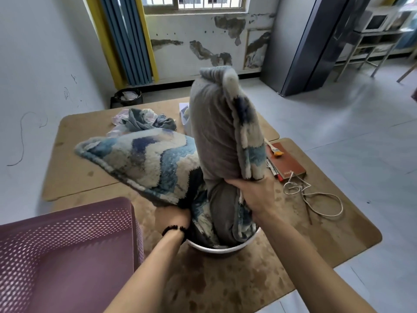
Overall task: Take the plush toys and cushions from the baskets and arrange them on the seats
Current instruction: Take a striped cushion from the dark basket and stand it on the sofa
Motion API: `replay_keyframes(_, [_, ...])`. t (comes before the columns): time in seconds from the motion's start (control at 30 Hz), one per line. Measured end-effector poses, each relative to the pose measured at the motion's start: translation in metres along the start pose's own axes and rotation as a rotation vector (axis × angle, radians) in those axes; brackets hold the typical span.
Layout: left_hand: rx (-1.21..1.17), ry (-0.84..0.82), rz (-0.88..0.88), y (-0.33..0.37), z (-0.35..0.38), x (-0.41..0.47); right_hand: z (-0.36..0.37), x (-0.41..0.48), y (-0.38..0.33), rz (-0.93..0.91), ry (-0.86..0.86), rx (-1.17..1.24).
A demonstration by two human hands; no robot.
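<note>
Two cushions stand in a white basket [222,246] on the table. Left cushion [144,160] — fluffy blue-and-cream zigzag face up, tilted leftward. Right cushion [223,136] — upright, grey back showing, patterned edge at right, lower end in the basket.

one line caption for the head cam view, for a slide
Both hands, left hand and right hand, grip two blue zigzag cushions standing in a white basin on the table.

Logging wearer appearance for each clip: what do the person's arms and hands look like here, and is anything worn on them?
Both forearms are bare, with no sleeves or gloves in view. The left hand has a black beaded bracelet around its wrist. The right hand and its wrist show no jewellery or watch.
</note>
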State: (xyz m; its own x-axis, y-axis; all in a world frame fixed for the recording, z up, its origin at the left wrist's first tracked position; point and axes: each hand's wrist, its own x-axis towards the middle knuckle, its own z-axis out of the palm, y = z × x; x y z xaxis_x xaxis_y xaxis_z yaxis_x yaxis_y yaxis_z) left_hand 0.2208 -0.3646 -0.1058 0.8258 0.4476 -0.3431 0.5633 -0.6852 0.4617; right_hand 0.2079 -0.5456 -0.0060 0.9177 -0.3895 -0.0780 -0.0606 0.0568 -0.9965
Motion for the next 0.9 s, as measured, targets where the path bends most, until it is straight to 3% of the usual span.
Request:
replay_keyframes(0.27, [-0.001,0.017,-0.036,0.005,-0.008,0.014,0.011,-0.018,-0.028,-0.014,-0.009,0.095])
replay_keyframes(0.43, [0.010,0.018,-0.064,-0.002,-0.008,0.018,0.004,-0.026,-0.111,-0.132,-0.040,0.235])
replay_keyframes(0.6, [-0.173,0.043,-0.005,-0.025,-0.005,0.016,-0.019,-0.035,-0.175,-0.238,-0.105,0.406])
replay_keyframes(0.67, [-0.371,0.063,0.056,-0.021,-0.017,0.000,-0.029,-0.043,-0.171,-0.269,-0.060,0.395])
replay_keyframes(0.73, [-0.424,0.049,0.128,-0.023,-0.025,-0.009,-0.033,-0.048,-0.155,-0.238,0.030,0.342])
replay_keyframes(0.8, [-0.347,-0.020,0.217,-0.029,-0.033,-0.014,-0.029,-0.047,-0.127,-0.168,0.122,0.261])
replay_keyframes(0.9, [-0.018,-0.042,0.356,-0.040,-0.051,-0.024,-0.018,-0.040,-0.079,0.004,0.166,0.156])
